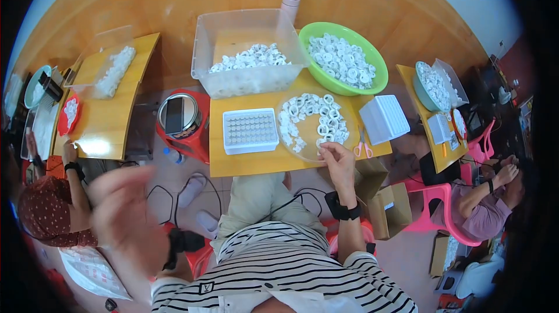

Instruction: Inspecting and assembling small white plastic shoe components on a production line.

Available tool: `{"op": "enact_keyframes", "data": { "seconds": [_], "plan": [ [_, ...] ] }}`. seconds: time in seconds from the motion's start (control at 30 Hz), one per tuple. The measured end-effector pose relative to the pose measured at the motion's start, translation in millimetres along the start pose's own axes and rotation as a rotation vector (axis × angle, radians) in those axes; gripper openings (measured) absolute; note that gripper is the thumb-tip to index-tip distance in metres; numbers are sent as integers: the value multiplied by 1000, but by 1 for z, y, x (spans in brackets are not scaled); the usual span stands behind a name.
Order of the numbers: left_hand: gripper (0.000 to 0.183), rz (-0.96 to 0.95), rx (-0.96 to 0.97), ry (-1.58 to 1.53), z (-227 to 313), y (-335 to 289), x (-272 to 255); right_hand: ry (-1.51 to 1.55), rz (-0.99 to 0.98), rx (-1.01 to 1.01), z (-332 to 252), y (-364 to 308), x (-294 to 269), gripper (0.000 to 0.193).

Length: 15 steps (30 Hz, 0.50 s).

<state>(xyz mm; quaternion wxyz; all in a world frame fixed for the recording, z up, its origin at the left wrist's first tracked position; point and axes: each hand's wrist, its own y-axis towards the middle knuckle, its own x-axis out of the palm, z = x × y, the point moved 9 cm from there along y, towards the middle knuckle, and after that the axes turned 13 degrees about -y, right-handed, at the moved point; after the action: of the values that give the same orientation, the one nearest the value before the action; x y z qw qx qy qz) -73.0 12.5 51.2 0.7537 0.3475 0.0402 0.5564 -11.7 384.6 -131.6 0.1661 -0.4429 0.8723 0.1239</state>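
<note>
My left hand (pixel 128 214) is raised at the lower left, off the table, and smeared by motion; its fingers cannot be made out. My right hand (pixel 340 164) is over the near edge of a round clear tray (pixel 299 151). Its thumb and fingertips are pinched on a small white plastic part at the tray's edge. White ring-shaped parts (pixel 333 122) curve along the tray's right and far sides, and smaller white pieces (pixel 289 131) lie at its left. Left of the tray stands a white box (pixel 250 149) filled with rows of small round pieces.
Behind stand a clear bin (pixel 250 87) and a green basin (pixel 379 74), both holding white parts. Stacked white trays (pixel 385 120) and pink scissors (pixel 363 149) are at the right. A red stool (pixel 202 103) holds a tin and phone (pixel 174 116). People work at both side tables.
</note>
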Motion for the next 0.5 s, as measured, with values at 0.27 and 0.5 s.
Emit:
{"op": "enact_keyframes", "data": {
  "seconds": [0.27, 0.5],
  "plan": [
    [19, 116, -712, 68, -166, -119, -35, -132, 144, 138, 34, -12, -46, 14],
    [18, 10, -909, -27, -217, -147, 2, -479, 182, -118, 1, 4, -26, 12]
  ]
}}
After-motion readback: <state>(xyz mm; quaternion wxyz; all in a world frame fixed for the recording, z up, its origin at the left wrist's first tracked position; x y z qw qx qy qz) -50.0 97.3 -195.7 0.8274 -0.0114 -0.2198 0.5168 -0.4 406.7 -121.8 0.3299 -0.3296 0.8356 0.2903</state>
